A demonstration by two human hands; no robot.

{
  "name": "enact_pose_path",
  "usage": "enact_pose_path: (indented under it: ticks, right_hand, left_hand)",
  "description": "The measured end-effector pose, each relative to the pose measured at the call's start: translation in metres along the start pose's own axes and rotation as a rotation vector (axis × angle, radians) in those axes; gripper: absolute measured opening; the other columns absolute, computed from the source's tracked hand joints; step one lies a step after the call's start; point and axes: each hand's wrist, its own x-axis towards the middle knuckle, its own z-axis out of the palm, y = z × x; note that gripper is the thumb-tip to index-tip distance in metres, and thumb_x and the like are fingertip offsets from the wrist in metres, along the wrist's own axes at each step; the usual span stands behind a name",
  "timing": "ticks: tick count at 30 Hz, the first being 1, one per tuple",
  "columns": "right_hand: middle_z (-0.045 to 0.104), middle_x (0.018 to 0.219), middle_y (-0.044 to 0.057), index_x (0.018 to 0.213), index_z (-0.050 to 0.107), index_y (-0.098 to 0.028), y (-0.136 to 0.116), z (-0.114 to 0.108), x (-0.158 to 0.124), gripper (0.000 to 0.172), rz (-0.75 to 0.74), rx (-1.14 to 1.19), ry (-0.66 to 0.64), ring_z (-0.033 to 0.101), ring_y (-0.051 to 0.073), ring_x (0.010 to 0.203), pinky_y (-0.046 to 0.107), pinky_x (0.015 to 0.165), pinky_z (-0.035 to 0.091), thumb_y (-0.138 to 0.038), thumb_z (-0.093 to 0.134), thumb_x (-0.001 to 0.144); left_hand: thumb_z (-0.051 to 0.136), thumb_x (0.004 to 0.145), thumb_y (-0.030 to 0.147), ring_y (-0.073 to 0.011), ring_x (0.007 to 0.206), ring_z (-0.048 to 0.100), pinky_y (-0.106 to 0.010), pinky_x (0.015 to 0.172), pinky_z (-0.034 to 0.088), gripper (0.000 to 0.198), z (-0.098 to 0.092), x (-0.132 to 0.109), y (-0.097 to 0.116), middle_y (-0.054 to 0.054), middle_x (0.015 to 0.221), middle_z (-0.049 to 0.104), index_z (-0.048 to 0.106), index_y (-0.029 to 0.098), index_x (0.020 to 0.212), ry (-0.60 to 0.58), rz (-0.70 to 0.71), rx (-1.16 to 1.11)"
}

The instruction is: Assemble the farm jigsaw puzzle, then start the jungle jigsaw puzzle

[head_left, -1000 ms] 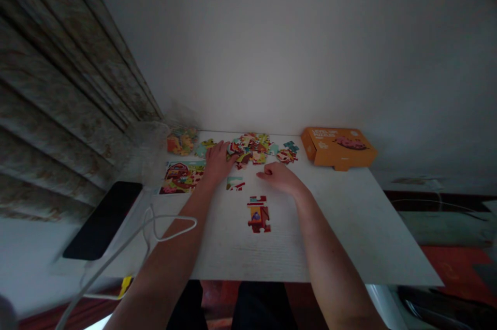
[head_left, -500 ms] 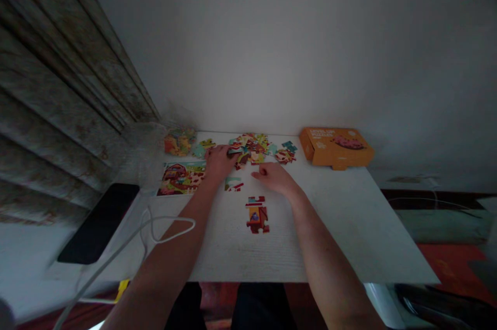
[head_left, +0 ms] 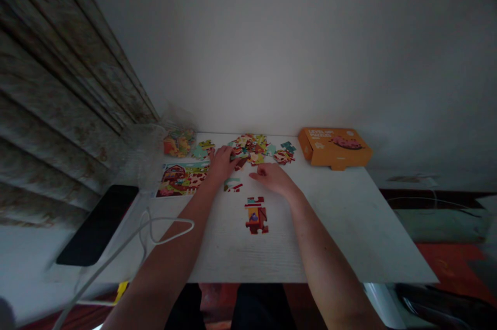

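Note:
My left hand (head_left: 222, 162) is at the front left of a heap of puzzle pieces (head_left: 254, 144), its fingers and thumb closed about a puzzle piece (head_left: 241, 156) at the heap's edge. Just right of it, my right hand (head_left: 272, 177) hovers over the table with curled fingers; whatever they may hold is hidden. Nearer to me lie a few joined red and yellow pieces (head_left: 256, 219). A pale green and red piece (head_left: 232, 184) lies between my forearms. The farm picture sheet (head_left: 182, 177) is partly behind my left hand and wrist.
An orange puzzle box (head_left: 336, 147) stands at the back right of the white table (head_left: 349, 216). A clear bag of pieces (head_left: 179, 143) sits at the back left. At the left edge are a black phone (head_left: 99, 224) and a white cable (head_left: 171, 237) crossing near my left forearm.
My left hand has shifted slightly at the heap, and the piece at its fingertips now lies lower and flatter. My right hand has kept its curled pose; the view has moved a little.

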Motion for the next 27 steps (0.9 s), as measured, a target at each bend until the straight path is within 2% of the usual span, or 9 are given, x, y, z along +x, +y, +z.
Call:
enact_pose_path:
  ticks: [3,8,11,16,21,24,27]
  right_hand:
    - [0.067,0.07,0.002,0.072,0.067,-0.02,0.0,0.0,0.0,0.03,-0.014,0.014,-0.006,0.056,0.016,0.066,0.027,0.06,0.031,-0.04,0.066,0.095]
    - [0.065,0.069,0.001,0.076,0.069,-0.02,0.002,0.002,0.001,0.029,-0.04,0.101,0.005,0.057,0.016,0.066,0.027,0.061,0.034,-0.044,0.068,0.093]
    - [0.064,0.07,0.0,0.087,0.07,-0.021,0.005,0.009,0.004,0.028,-0.052,0.23,0.068,0.057,0.015,0.065,0.027,0.062,0.037,-0.048,0.065,0.094]
    - [0.07,0.091,0.005,0.111,0.068,-0.023,0.01,0.021,0.009,0.033,-0.121,0.486,0.207,0.063,0.019,0.079,0.03,0.072,0.047,-0.051,0.056,0.098]
    - [0.07,0.092,0.003,0.094,0.069,-0.023,0.011,0.021,0.014,0.029,-0.194,0.629,0.215,0.062,0.019,0.084,0.031,0.077,0.048,-0.05,0.059,0.092]
    - [0.068,0.082,0.0,0.082,0.067,-0.022,0.013,0.021,0.017,0.027,-0.154,0.744,0.219,0.062,0.019,0.081,0.032,0.076,0.049,-0.049,0.067,0.083]
    - [0.069,0.08,0.0,0.075,0.062,-0.023,0.015,0.023,0.019,0.028,-0.059,0.904,0.273,0.064,0.02,0.081,0.033,0.075,0.053,-0.049,0.073,0.074]
  left_hand:
    - [0.07,0.087,0.023,-0.0275,0.117,0.06,-0.051,0.117,0.03,0.015,-0.001,0.002,-0.002,-0.009,0.113,0.069,0.063,0.02,0.1,0.023,0.007,-0.047]
    - [0.077,0.076,0.02,-0.0241,0.104,0.063,-0.039,0.097,0.047,0.029,-0.001,0.005,-0.005,-0.006,0.106,0.066,0.062,0.021,0.1,0.099,-0.028,-0.214]
    - [0.079,0.073,0.019,-0.0219,0.1,0.063,-0.036,0.092,0.049,0.034,-0.001,-0.001,0.003,-0.004,0.104,0.064,0.059,0.022,0.101,0.165,0.006,-0.323]
    - [0.077,0.076,0.018,-0.021,0.096,0.061,-0.035,0.088,0.049,0.031,0.003,-0.024,0.028,-0.002,0.101,0.062,0.056,0.022,0.098,0.241,0.122,-0.423]
    - [0.071,0.078,0.01,-0.0208,0.098,0.059,-0.034,0.087,0.05,0.027,0.009,-0.036,0.043,-0.003,0.102,0.059,0.054,0.022,0.095,0.261,0.225,-0.466]
    - [0.071,0.079,0.01,-0.0211,0.101,0.059,-0.034,0.088,0.051,0.028,0.007,-0.036,0.044,-0.004,0.106,0.059,0.055,0.022,0.099,0.219,0.266,-0.472]
    - [0.072,0.082,0.014,-0.0214,0.104,0.06,-0.034,0.09,0.05,0.031,-0.004,-0.032,0.035,-0.006,0.112,0.062,0.058,0.022,0.108,0.124,0.278,-0.436]
